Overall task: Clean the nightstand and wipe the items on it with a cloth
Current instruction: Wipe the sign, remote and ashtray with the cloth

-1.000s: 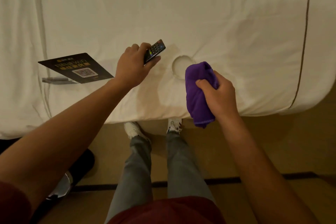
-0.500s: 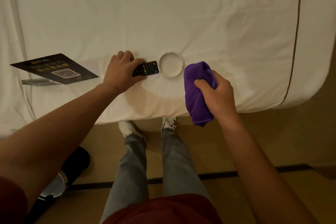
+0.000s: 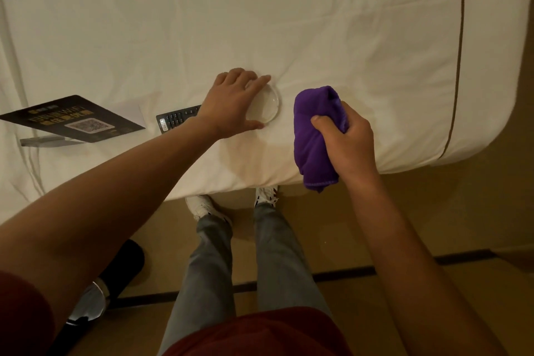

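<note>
White bed (image 3: 289, 23) holds black sign (image 3: 72, 120) (reads "WiFi", QR code).

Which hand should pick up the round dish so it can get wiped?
The left hand. It already lies over the dish with fingers spread around its rim. The right hand is busy gripping the cloth, so it is probably best kept for wiping.
</note>
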